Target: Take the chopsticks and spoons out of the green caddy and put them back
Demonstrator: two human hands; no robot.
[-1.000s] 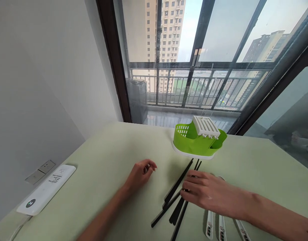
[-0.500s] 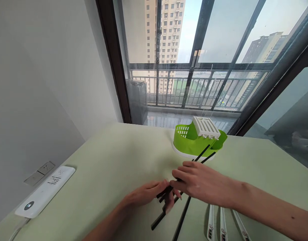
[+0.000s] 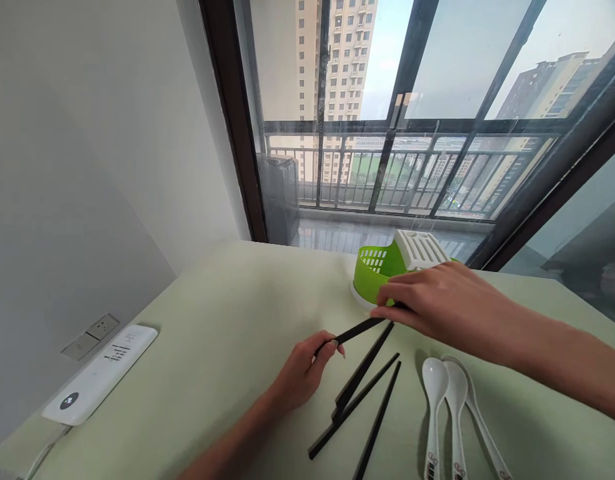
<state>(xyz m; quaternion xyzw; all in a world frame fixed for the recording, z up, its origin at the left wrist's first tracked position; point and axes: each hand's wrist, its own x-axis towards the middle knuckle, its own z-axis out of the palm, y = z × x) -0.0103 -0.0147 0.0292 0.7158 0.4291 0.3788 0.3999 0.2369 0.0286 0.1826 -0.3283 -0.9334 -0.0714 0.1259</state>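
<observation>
i have a pair of black chopsticks (image 3: 355, 330) pinched between my right hand (image 3: 437, 300) and my left hand (image 3: 305, 370), just in front of the green holder (image 3: 375, 270) at the table's far edge. i'm squaring their ends, i think; next, the slots need a steady aim.

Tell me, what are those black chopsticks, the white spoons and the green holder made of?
Chopsticks: probably matte plastic or lacquered wood, uniformly black with little shine. Spoons: glossy white, likely ceramic or melamine; printed handles. Holder: moulded plastic, bright green, with a perforated wall and a white slotted insert.
</observation>
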